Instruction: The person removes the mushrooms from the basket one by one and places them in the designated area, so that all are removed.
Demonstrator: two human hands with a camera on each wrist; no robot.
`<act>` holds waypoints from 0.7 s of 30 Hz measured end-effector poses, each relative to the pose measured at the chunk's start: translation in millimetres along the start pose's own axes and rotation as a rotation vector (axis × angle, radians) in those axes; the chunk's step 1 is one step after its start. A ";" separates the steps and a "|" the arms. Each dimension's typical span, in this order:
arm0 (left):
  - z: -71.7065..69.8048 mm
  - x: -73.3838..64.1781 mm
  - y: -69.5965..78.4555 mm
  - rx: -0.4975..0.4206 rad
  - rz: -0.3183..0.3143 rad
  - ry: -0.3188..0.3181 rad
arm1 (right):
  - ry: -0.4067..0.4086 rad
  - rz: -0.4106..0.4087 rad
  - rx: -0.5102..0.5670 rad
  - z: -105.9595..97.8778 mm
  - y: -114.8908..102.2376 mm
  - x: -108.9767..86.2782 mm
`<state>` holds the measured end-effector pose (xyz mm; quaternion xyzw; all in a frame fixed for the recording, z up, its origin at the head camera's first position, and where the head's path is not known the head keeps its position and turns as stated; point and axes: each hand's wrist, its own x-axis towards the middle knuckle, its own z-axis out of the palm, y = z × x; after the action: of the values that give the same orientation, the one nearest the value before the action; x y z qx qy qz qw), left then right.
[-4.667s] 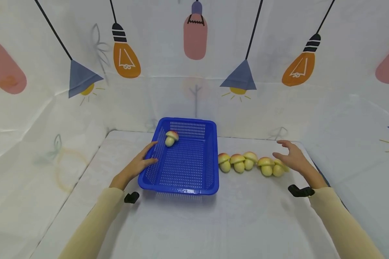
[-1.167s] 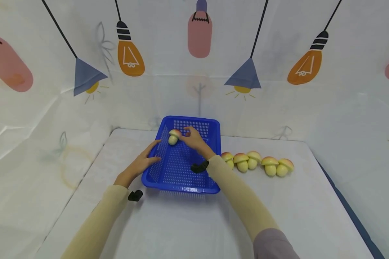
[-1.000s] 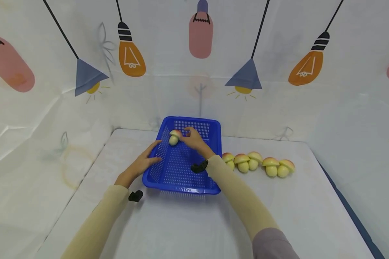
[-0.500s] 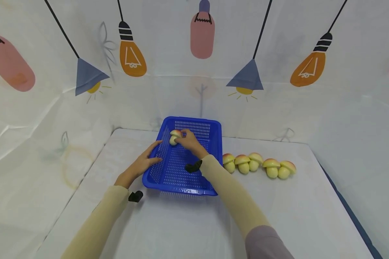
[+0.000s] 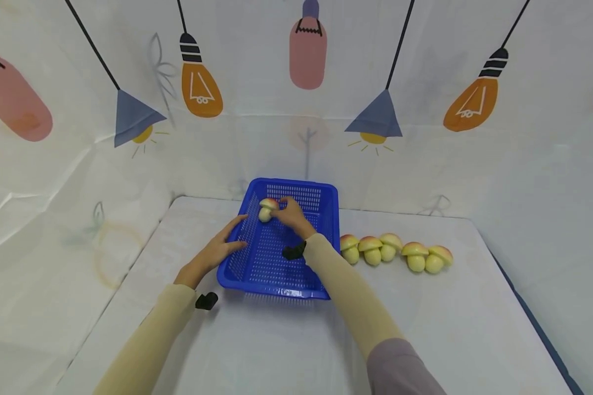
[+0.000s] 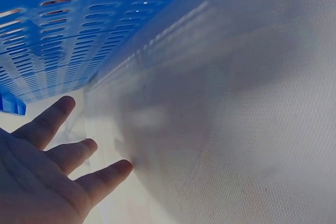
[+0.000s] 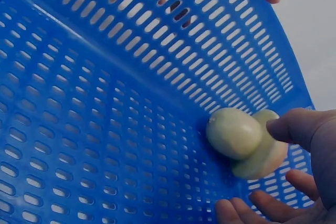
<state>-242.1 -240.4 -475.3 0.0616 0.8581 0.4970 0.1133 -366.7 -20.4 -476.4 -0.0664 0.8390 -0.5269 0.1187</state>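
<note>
A yellow-green mushroom (image 5: pixel 268 210) with a reddish cap lies in the far left corner of the blue plastic basket (image 5: pixel 277 291). My right hand (image 5: pixel 292 214) is inside the basket just right of it. In the right wrist view, the thumb overlaps the edge of the mushroom (image 7: pixel 233 132), while the other fingers spread below it, not curled round it; whether the thumb touches is unclear. At the basket's left rim is my left hand (image 5: pixel 212 252), thumb and index finger apart. Its other fingers (image 6: pixel 107 179) stretch out straight beneath the basket's side in the left wrist view.
Several similar mushrooms (image 5: pixel 372 251) lie in a row on the white table (image 5: pixel 286 351), right of the basket. A white printed sheet (image 5: pixel 257 142) hangs behind and around the table. Each wrist carries a small black camera mount (image 5: pixel 206 300).
My right hand has moved from beside the row of mushrooms into the basket. In the last second it shifted left to the mushroom, then slightly back right. The left hand stays at the rim.
</note>
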 end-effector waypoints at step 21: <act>-1.7 3.4 -3.7 0.003 0.025 -0.010 | 0.040 -0.011 0.009 13.1 -1.1 8.1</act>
<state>-245.8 -243.0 -478.1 0.0749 0.8575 0.4967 0.1111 -371.0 -34.2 -482.0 -0.0601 0.8384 -0.5325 0.0992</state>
